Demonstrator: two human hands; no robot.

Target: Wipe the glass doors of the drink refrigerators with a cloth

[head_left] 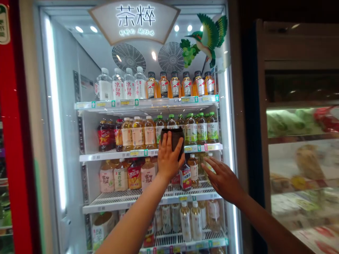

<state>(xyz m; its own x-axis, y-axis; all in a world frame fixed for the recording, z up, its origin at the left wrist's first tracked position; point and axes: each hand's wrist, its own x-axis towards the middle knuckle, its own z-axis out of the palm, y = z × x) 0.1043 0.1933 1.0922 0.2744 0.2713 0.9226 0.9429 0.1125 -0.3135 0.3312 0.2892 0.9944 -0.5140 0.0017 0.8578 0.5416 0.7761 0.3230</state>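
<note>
My left hand [169,155] is raised in front of a lit drinks fridge, its fingers spread over a dark cloth [177,137]. It presses the cloth flat, apparently against the glass door. To its right and a little lower, my right hand [224,181] is held up with fingers stretched out and nothing in it. Whether its fingertips touch the glass I cannot tell. Behind the hands stand green-capped tea bottles [201,127] and, one shelf lower, a red-labelled bottle [185,176].
Shelves of bottled drinks fill the fridge, with amber bottles [175,85] and clear water bottles [128,84] on top. A fan-shaped sign [134,21] and a bird sticker [208,37] are at the top. An open chiller with food [308,162] stands at right; a red panel [16,141] at left.
</note>
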